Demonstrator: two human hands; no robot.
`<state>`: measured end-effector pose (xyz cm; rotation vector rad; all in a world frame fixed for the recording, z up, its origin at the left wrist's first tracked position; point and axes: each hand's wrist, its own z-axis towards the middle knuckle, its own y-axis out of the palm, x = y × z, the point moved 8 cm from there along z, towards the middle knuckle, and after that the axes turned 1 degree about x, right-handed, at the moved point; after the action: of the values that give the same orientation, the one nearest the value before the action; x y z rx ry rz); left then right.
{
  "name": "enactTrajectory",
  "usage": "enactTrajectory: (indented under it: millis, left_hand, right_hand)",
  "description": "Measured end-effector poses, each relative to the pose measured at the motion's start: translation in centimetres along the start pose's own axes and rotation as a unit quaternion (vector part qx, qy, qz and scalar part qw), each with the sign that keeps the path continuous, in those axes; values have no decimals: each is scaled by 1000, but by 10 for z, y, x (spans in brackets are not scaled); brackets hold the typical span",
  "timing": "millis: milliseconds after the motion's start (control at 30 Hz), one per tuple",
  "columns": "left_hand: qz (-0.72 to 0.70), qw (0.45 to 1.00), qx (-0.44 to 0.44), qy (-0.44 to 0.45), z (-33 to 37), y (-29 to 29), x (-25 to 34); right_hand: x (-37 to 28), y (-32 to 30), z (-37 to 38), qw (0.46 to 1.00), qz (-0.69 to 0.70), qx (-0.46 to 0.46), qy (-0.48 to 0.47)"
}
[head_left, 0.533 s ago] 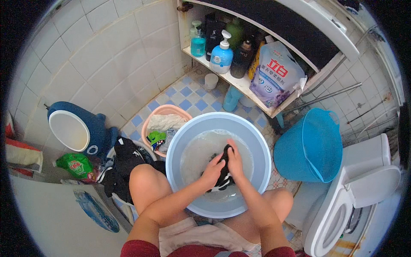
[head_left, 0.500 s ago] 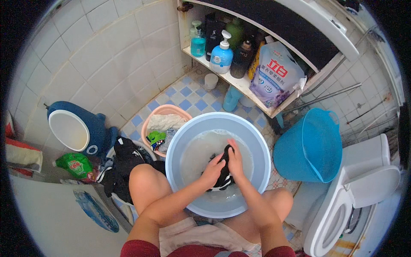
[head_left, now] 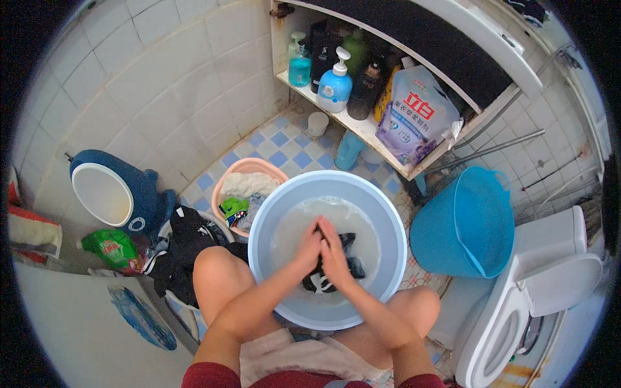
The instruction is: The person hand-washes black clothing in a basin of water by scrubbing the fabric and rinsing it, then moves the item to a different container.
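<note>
A light blue basin (head_left: 257, 223) of cloudy, slightly foamy water stands between my knees. In it lies a wet black garment (head_left: 349, 264) with white stripes, bunched and partly under the water. Over the basin's middle my left hand (head_left: 309, 249) and my right hand (head_left: 334, 257) are pressed palm to palm, with a fold of the dark cloth pinched between them. How much of it they grip is hidden by the fingers.
Left of the basin are a pink tub (head_left: 223, 181) of clothes, dark laundry (head_left: 184, 255), a green bag (head_left: 113, 249) and a blue child's potty (head_left: 145, 194). A tall blue bucket (head_left: 446, 226) and a toilet (head_left: 491, 349) stand right. Ahead, a shelf (head_left: 359, 126) holds bottles.
My hands have drawn together and shifted slightly left. The garment, held up between them before, now lies lower and spread to the right in the water.
</note>
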<state>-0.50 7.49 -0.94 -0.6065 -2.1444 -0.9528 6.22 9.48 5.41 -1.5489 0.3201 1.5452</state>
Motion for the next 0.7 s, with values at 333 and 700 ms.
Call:
enactTrajectory:
  millis: [333,700]
  left_hand:
    - [66,996,-50,23,-7,14,-9]
    - [10,998,-65,4,-15,17,0]
  right_hand:
    - [32,-20,6,997,-24,68,25]
    - [21,-19,7,999,-14,45,20]
